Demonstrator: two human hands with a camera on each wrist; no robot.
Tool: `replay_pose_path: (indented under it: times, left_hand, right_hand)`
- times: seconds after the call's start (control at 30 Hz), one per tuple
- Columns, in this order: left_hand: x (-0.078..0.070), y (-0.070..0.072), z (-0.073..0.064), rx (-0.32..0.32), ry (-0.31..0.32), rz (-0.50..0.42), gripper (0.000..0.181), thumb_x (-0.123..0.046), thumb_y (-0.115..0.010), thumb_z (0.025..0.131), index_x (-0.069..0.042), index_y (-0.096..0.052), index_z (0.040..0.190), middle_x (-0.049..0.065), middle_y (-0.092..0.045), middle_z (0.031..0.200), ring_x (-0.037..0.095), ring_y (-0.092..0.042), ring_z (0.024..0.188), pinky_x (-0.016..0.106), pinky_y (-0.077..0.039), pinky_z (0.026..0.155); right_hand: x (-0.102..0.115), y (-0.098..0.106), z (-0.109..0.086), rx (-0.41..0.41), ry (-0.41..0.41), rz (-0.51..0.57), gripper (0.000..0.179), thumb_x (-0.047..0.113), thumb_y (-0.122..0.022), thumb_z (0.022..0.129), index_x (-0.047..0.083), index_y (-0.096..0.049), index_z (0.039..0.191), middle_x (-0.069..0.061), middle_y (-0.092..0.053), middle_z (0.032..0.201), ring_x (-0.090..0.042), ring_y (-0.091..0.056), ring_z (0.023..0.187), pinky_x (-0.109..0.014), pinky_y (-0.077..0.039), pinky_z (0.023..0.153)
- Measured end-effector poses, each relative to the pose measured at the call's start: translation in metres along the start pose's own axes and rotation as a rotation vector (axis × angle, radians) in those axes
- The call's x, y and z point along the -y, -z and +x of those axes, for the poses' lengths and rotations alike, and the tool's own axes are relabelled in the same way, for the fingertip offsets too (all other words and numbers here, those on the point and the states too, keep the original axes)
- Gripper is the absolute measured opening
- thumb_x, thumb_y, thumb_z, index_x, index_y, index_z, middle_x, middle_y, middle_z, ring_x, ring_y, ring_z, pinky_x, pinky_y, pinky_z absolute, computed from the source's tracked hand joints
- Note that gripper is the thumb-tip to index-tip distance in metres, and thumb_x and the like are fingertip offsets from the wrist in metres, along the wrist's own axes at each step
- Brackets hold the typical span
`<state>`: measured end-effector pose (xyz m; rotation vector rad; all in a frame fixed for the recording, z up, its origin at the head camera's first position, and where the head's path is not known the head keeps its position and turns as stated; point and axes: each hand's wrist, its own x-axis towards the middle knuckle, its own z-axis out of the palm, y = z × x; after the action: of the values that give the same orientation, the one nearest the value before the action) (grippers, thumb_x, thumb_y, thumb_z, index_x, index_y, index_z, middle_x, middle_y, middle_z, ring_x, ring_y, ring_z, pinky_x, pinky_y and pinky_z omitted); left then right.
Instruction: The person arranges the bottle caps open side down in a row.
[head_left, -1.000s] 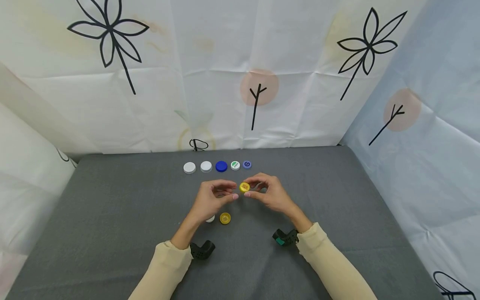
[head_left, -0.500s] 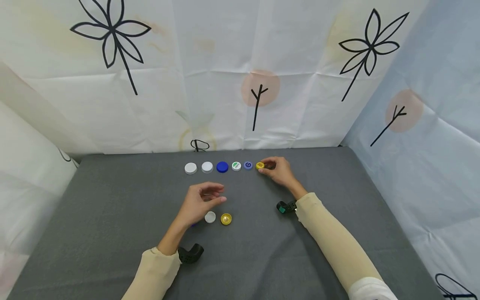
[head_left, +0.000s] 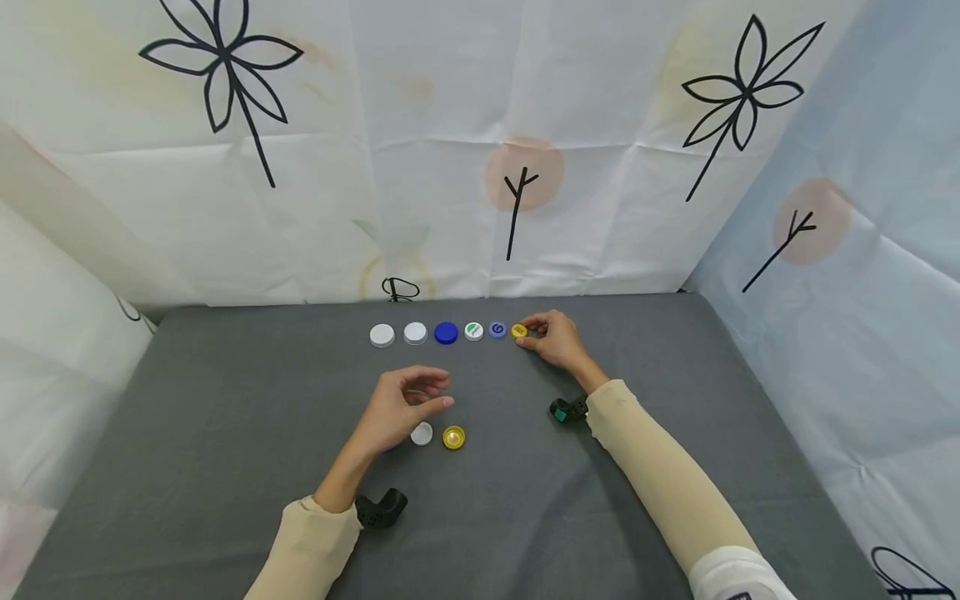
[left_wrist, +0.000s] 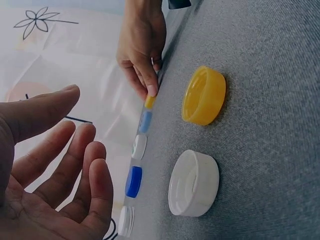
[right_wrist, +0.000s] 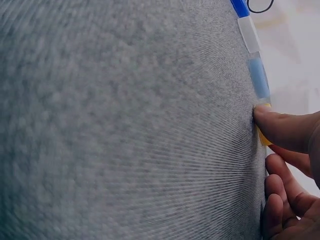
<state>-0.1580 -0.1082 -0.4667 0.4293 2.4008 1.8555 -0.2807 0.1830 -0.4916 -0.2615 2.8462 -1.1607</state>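
Note:
At the right end of a row of bottle caps, my right hand point(head_left: 557, 340) pinches a small yellow bottle cap point(head_left: 519, 332) between thumb and finger, down on the cloth. Beside that cap, to its left, lies a light blue cap point(head_left: 497, 330). My left hand point(head_left: 401, 407) hovers with relaxed fingers and holds nothing. Just beneath it on the cloth are an upturned white cap point(left_wrist: 194, 183) and an upturned yellow cap point(left_wrist: 204, 95), both hollow side up. In the right wrist view the thumb covers part of the pinched cap point(right_wrist: 264, 137).
Further left in the row lie a white cap with a green mark point(head_left: 473, 332), a dark blue cap point(head_left: 446, 333) and two white caps, one of them at the far end point(head_left: 382, 336). A grey cloth point(head_left: 247, 433) covers the table, with printed white curtains point(head_left: 435, 200) behind.
My right hand has carried the yellow cap from the middle to the right end of the row. My left hand has drawn back left, uncovering more of the upturned white cap.

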Motion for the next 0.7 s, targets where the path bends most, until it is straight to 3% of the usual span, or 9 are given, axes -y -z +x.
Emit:
replay_pose_path:
  times: [0.2, 0.4, 0.57, 0.7]
  left_hand:
    - [0.002, 0.0, -0.007, 0.039, -0.031, 0.167, 0.037, -0.008, -0.082, 0.086, 0.002, -0.07, 0.12, 0.015, -0.072, 0.113, 0.032, -0.068, 0.1, 0.041, -0.055, 0.086]
    - [0.004, -0.002, -0.016, 0.079, -0.061, 0.362, 0.039, -0.009, -0.086, 0.082, -0.001, -0.072, 0.118, 0.01, -0.072, 0.112, 0.03, -0.065, 0.106, 0.05, -0.051, 0.091]
    - [0.008, -0.004, -0.018, 0.099, -0.122, 0.479, 0.042, -0.011, -0.091, 0.075, -0.002, -0.074, 0.113, 0.007, -0.072, 0.107, 0.028, -0.062, 0.105, 0.05, -0.048, 0.093]
    - [0.011, -0.006, -0.019, 0.13, -0.154, 0.521, 0.044, -0.013, -0.093, 0.072, -0.002, -0.074, 0.111, 0.007, -0.072, 0.106, 0.028, -0.062, 0.103, 0.049, -0.048, 0.093]
  right_hand:
    - [0.006, -0.001, -0.01, -0.038, 0.021, -0.004, 0.04, 0.014, -0.081, 0.088, 0.0, -0.069, 0.124, -0.018, -0.061, 0.115, -0.034, -0.056, 0.107, -0.047, -0.045, 0.095]
    - [0.018, -0.005, -0.037, -0.073, 0.124, 0.005, 0.042, 0.012, -0.086, 0.083, -0.002, -0.071, 0.119, -0.017, -0.064, 0.105, -0.032, -0.061, 0.096, -0.045, -0.05, 0.086]
    - [0.031, -0.017, -0.069, 0.108, 0.265, 0.116, 0.031, 0.01, -0.085, 0.084, -0.001, -0.073, 0.11, -0.011, -0.07, 0.097, -0.024, -0.065, 0.086, -0.036, -0.054, 0.076]
    - [0.042, -0.027, -0.091, 0.254, 0.335, 0.176, 0.03, 0.014, -0.084, 0.085, 0.001, -0.074, 0.11, -0.009, -0.07, 0.096, -0.022, -0.064, 0.085, -0.032, -0.053, 0.074]
